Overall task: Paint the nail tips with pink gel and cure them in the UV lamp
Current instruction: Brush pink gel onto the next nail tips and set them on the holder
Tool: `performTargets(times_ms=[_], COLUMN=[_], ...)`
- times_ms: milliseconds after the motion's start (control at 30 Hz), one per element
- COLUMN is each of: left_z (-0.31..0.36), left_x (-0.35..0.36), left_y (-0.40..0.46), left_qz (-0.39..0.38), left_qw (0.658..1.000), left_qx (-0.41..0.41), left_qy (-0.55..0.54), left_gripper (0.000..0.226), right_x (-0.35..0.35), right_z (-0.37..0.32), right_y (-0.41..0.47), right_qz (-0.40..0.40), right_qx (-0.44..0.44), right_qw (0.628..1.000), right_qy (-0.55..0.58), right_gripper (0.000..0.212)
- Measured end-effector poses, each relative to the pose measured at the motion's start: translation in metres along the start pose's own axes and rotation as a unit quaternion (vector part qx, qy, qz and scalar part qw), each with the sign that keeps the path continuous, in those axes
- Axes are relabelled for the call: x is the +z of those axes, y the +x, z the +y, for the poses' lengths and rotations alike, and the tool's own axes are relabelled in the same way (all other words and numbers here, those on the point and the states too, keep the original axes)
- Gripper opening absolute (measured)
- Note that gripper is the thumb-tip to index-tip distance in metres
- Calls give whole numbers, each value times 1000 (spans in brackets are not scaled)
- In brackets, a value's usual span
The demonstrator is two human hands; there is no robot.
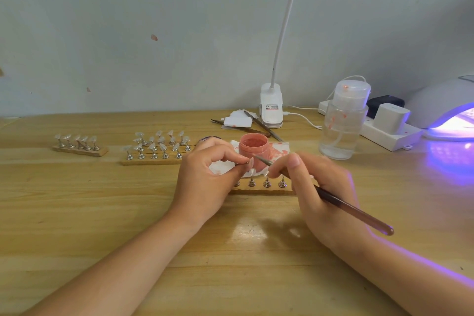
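- Wooden table point(102, 213) carries all items; I view it from the head camera, looking forward and down.
- My left hand point(205, 182) is curled, thumb and forefinger pinching a small metal holder topped with a pale nail tip point(251, 161). The tip is raised just in front of the jar.
- My right hand point(318, 187) grips a long dark-handled brush point(354, 210) pen-fashion, fingers wrapped round the shaft. The brush point is aimed at the nail tip and lies just beside it; I cannot tell whether it touches.
- Pink gel jar point(254, 147) stands open directly behind both hands, on a white wipe point(279, 150) smeared with pink.
- One wooden strip point(264, 188) with metal holders lies beneath the hands, partly hidden by them.
- Two further wooden strips sit to the left: a nearer board point(154, 158) with many clear tips on holders, and a smaller one point(80, 149) well apart at far left.
- UV lamp point(446, 108) stands at the right edge, glowing violet and casting violet light on the table.
- Clear pump bottle point(342, 123) stands between the jar and the UV lamp.
- White power strip point(384, 133) with plugs lies behind the bottle.
- White clip lamp point(271, 108) stands by the wall, its neck rising out of view.
- Spare tools and white pads point(238, 119) lie beside the clip lamp's base.
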State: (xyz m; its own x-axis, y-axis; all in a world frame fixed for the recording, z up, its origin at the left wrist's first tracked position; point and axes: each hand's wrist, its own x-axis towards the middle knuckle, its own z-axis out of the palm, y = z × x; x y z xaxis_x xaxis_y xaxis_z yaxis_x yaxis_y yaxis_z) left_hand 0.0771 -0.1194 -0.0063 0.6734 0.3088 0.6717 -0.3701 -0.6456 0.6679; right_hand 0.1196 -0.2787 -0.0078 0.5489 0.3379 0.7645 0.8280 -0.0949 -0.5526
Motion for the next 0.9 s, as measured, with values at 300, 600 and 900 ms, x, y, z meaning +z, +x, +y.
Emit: performTargets(times_ms=[300, 600, 900], left_z=[2, 1, 2], left_x=[0, 0, 0], left_y=[0, 0, 0], left_qz=[3, 5, 7], left_qw=[1000, 1000, 1000], left_qx=[-8, -3, -5], left_qy=[0, 3, 1], left_gripper=[33, 31, 32], right_x=[-1, -1, -1], right_z=[-1, -1, -1], right_y=[0, 0, 0], right_qz=[-17, -26, -25], right_qx=[4, 3, -7], right_qw=[1000, 1000, 1000], right_qy=[2, 14, 15], right_gripper=[42, 43, 43])
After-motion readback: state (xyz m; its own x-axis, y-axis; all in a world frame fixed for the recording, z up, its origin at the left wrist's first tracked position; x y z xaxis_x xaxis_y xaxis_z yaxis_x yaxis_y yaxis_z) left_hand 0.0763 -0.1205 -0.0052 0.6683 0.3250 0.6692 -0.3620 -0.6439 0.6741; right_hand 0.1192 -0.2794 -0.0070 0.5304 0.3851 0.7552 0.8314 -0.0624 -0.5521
